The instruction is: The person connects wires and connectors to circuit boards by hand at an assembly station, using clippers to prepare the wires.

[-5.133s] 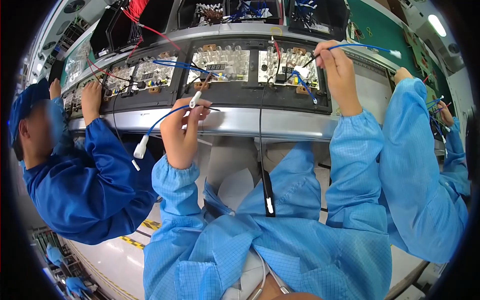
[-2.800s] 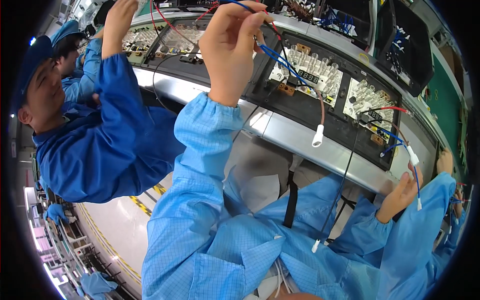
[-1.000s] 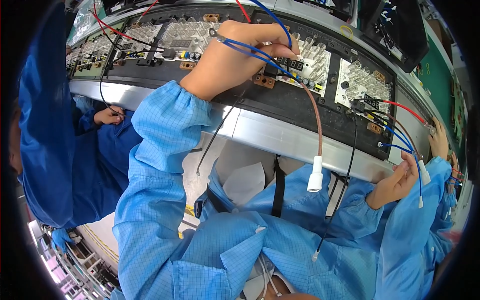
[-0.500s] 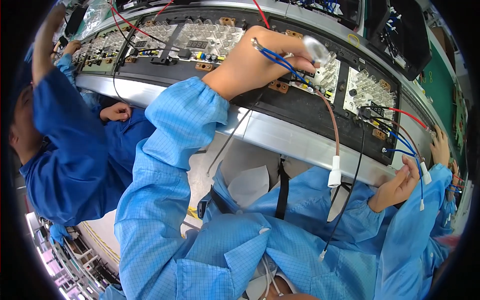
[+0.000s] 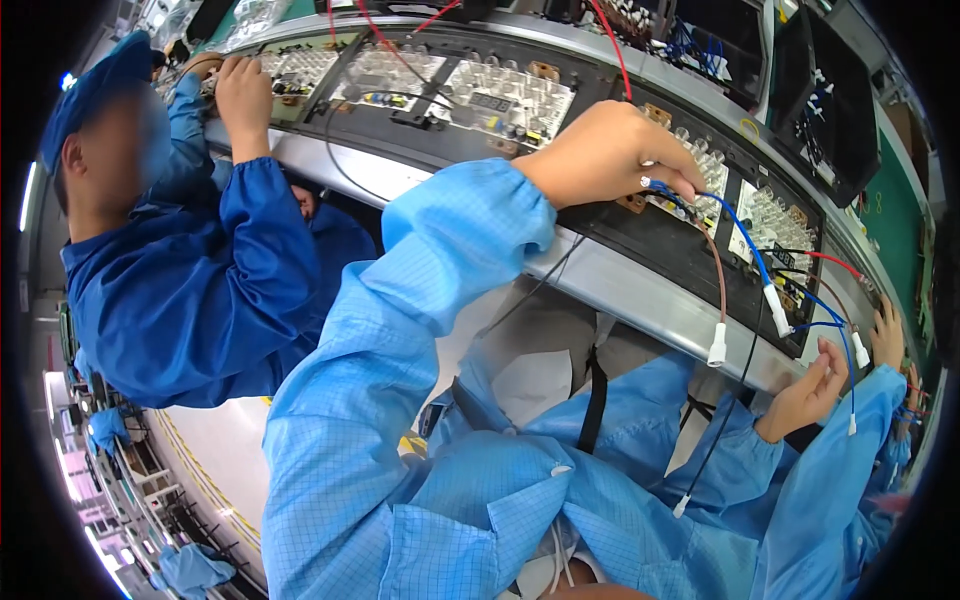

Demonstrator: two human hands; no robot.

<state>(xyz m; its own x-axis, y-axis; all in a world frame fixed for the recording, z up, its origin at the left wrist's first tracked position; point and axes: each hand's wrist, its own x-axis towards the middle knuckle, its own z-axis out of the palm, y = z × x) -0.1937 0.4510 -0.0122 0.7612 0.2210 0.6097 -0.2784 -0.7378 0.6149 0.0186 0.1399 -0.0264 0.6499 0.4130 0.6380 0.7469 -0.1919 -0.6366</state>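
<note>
My left hand (image 5: 632, 158) hovers over the middle of the long black board holder (image 5: 620, 235), its thumb and fingers pinched on blue wires (image 5: 735, 218). A brown wire (image 5: 718, 268) hangs from the same grip and ends in a white connector (image 5: 717, 345). Another white connector (image 5: 777, 310), on the blue wire, dangles farther right near the holder's front edge. By the bench edge on the right, my right hand (image 5: 803, 398) rests with loosely curled fingers. Thumb and fingers look apart there, and I see nothing held. Beside it hang a white connector (image 5: 862, 348) and blue wires.
Circuit boards (image 5: 505, 105) with clear LEDs and small displays line the holder. Red wires (image 5: 612, 45) rise behind it. A metal rail (image 5: 600, 300) edges the bench. On the left, a co-worker's hand (image 5: 243, 100) works at boards; another person's hand (image 5: 886, 335) is at far right.
My left hand has moved right and slightly down across the boards. The blurred white end by its fingers now hangs below on the blue wire. The left co-worker's raised arm has lowered to the boards.
</note>
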